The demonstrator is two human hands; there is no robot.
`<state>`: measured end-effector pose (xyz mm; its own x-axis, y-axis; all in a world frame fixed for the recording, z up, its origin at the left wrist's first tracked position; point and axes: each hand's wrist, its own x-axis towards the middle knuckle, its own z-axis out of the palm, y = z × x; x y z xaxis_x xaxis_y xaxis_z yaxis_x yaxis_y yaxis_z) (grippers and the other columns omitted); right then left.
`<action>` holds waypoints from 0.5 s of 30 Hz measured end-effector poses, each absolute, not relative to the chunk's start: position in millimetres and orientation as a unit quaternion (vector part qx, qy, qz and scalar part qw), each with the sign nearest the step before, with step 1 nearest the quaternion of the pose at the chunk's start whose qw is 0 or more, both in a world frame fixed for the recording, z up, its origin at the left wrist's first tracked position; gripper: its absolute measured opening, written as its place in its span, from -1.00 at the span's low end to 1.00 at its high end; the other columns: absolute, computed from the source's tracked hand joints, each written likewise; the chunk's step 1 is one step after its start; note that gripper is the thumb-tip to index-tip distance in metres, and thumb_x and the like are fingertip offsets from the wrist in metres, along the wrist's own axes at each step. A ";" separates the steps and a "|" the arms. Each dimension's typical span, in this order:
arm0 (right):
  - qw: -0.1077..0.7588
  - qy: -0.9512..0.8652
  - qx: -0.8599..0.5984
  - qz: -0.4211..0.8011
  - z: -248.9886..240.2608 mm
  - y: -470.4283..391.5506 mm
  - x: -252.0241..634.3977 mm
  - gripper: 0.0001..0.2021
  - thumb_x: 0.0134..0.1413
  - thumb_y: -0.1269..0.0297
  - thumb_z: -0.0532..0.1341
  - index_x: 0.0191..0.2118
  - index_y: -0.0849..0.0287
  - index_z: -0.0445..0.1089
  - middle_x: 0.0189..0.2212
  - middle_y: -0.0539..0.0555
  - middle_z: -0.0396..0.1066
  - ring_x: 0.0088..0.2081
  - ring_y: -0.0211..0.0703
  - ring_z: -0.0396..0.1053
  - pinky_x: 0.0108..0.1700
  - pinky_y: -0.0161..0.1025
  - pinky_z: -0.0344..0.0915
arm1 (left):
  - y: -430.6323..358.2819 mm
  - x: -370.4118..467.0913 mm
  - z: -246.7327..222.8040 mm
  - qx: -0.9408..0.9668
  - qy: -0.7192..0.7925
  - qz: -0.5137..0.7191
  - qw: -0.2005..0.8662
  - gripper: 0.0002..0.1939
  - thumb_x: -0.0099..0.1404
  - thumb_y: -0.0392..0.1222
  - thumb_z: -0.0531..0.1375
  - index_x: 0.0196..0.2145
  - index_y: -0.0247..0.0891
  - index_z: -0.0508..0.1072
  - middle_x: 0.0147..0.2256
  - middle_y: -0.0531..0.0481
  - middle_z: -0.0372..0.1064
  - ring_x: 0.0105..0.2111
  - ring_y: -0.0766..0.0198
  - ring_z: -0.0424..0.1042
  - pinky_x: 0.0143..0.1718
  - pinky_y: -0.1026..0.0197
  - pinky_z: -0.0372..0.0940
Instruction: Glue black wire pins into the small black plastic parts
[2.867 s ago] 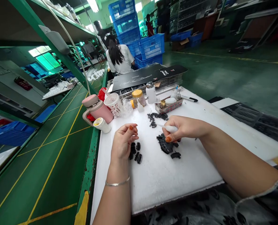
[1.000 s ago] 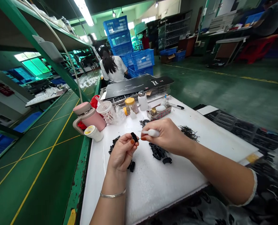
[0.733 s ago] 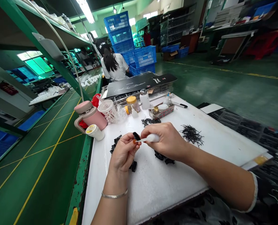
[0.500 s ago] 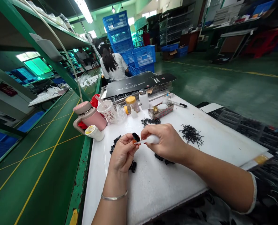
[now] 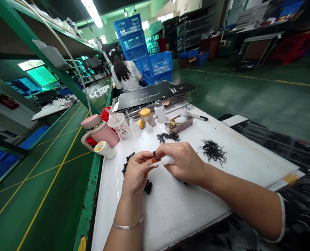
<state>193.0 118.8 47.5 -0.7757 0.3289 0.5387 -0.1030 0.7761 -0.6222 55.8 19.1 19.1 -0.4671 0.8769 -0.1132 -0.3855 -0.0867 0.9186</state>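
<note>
Above the white tabletop [image 5: 176,216], my left hand [image 5: 135,174] pinches a small black part [image 5: 154,154], mostly hidden by fingers. My right hand [image 5: 185,162] is closed around a small white squeeze bottle [image 5: 168,160], whose thin nozzle points left past my left fingertips. My right thumb and forefinger meet the black part too. Beside and below my hands lie black pieces [image 5: 148,187], and more black pieces [image 5: 125,167] sit left of them. Beyond my hands is a heap of tiny black bits [image 5: 168,137]. Thin black pins [image 5: 214,151] lie piled to the right.
Along the table's far left stand a pink mug [image 5: 102,134], a white tub [image 5: 105,150], a drink cup [image 5: 118,124] and a yellow-lidded jar [image 5: 147,116]. A small box of bottles [image 5: 178,124] is behind the bits. A green conveyor [image 5: 45,188] runs along the left; a person [image 5: 126,73] sits ahead.
My right fingertips have moved in against my left ones at the black part, which now shows less. The bottle's nozzle has swung down and left.
</note>
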 end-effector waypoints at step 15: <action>0.327 -0.824 -0.161 0.435 43.4 130.0 193.7 -0.83 0.05 0.23 0.25 -0.38 0.16 0.26 -0.53 -0.08 0.35 -0.51 -0.30 0.31 -0.43 -0.38 0.19 | 16.0 53.7 21.5 0.315 0.549 0.658 0.407 -0.59 0.00 -0.24 0.37 -0.15 -0.27 0.45 -0.36 0.00 0.38 -0.37 0.37 0.41 -0.36 0.36 0.37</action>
